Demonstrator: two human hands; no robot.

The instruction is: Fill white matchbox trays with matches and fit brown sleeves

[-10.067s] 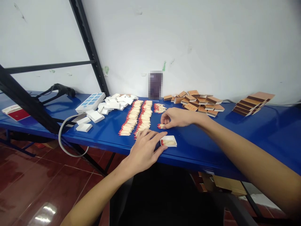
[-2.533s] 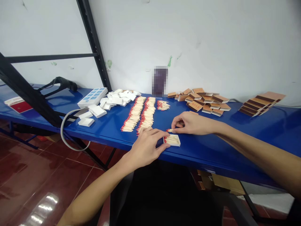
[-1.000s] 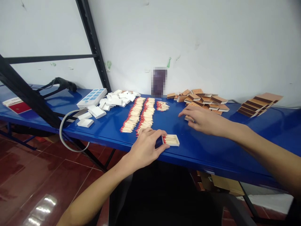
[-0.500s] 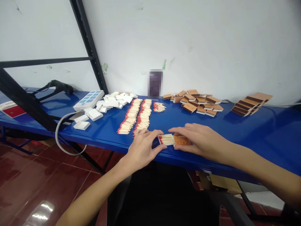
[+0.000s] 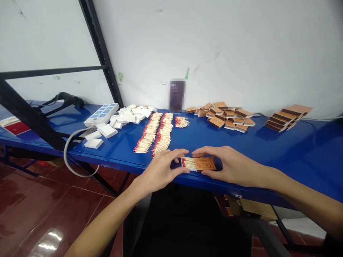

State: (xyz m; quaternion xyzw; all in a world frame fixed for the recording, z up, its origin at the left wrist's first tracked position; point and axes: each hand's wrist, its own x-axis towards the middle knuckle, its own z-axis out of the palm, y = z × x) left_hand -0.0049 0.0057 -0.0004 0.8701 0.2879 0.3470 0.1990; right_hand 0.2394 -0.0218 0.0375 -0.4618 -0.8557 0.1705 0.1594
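Near the front edge of the blue table, my left hand (image 5: 160,172) pinches the left end of a white matchbox tray (image 5: 192,169) between thumb and fingers. Red-headed matches (image 5: 189,163) lie side by side in it, heads to the left. An orange-brown matchbox sleeve (image 5: 205,163) covers the tray's right part, leaving the left part bare. My right hand (image 5: 232,166) grips this sleeve by its long sides, thumb at the near side and fingers at the far side. Beyond my left hand, two long rows of loose matches (image 5: 164,130) run away from me, with a small match pile (image 5: 181,122) beside them.
White empty trays (image 5: 128,116) are heaped at the left, near a white-and-blue power strip (image 5: 103,113) with a grey cable. Sleeves (image 5: 227,116) lie piled at the back right, and stacked boxes (image 5: 288,117) lean farther right. A black metal upright (image 5: 103,53) stands left.
The sleeve and tray have come together: the sleeve now covers more of the tray, and fewer matches show. Both hands have shifted slightly toward me.
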